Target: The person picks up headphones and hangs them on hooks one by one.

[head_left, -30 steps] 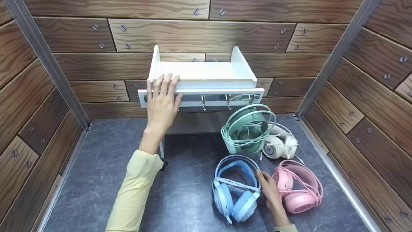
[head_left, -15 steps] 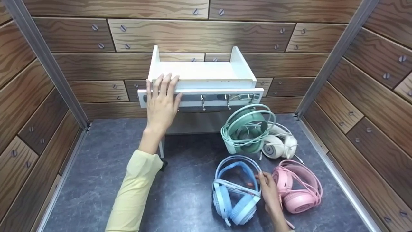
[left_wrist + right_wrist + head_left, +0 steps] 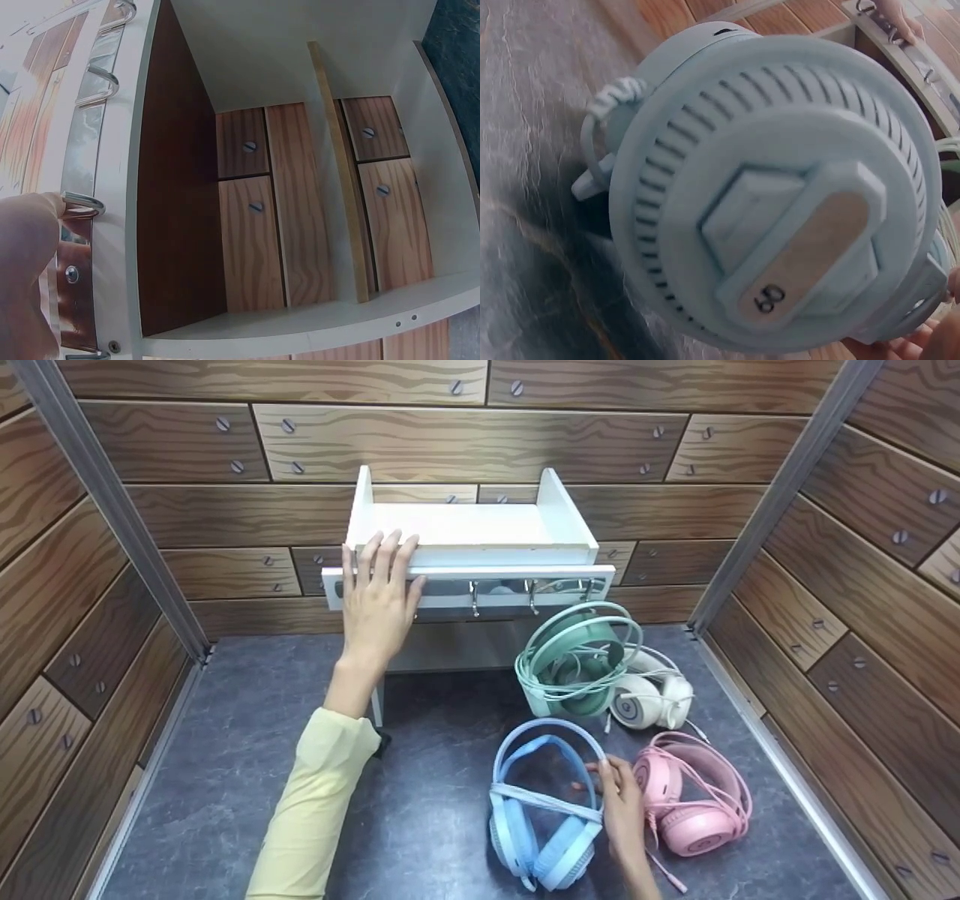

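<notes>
steadying the white rack in the upper middle of the frame, as it looks to me, the left hand reaches up from a yellow sleeve, fingers straight and a little spread over the front edge, thumb set apart at the right; a flat, even touch like that seems right to brace it, with no push hard enough to tip anything. right of centre, low in the frame, are the blue headphones, tilted, ear cups down, cord wound across, and i can't tell whether they touch the dark tabletop. at their right side is the right hand, its forearm angled in from the bottom edge, fingers curled and pinching the band, with a fingertip showing through the loop. to my mind that grip wants to be firm but gentle, the wound cord left unsnagged, and any lift should pass clear of the green headphones above, under the rack's right end, and of the pink headphones at the lower right, whose loose cord lies just beside the wrist
</notes>
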{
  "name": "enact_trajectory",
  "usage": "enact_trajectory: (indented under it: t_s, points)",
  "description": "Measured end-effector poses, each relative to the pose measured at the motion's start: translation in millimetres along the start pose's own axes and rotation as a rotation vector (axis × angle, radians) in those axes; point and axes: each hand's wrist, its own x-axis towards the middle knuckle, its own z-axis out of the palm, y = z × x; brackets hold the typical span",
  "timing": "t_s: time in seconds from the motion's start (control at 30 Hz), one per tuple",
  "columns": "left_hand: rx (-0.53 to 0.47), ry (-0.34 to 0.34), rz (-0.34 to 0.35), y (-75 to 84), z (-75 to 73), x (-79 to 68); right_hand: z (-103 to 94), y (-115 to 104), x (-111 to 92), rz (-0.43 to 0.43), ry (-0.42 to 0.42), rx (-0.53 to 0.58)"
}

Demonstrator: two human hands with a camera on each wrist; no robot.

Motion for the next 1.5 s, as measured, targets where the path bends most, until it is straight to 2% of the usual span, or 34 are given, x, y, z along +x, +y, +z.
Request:
enact_trajectory:
  t_s: [0.17, 0.37, 0.63, 0.83, 1.5]
  points:
    - [0.004, -0.012, -0.008, 0.0, -0.7, 0.2, 6.3, -4.2, -5.1, -0.035, -0.018, -0.002]
    - [-0.003, -0.015, -0.004, 0.0, -0.3, 1.2, 16.3, -11.0, -10.6, -0.080, 0.000, -0.022]
    - [-0.005, -0.006, -0.008, -0.3, -0.8, 0.3, 25.5, -40.7, -20.1, -0.145, -0.020, -0.076]
    - [-0.003, -0.008, -0.009, 0.4, -1.4, 0.4, 29.4, -48.3, -18.9, -0.140, -0.030, -0.033]
    - [-0.002, -0.018, -0.009, 0.5, -0.9, 0.6, 44.3, -61.1, -9.8, -0.321, 0.038, -0.061]
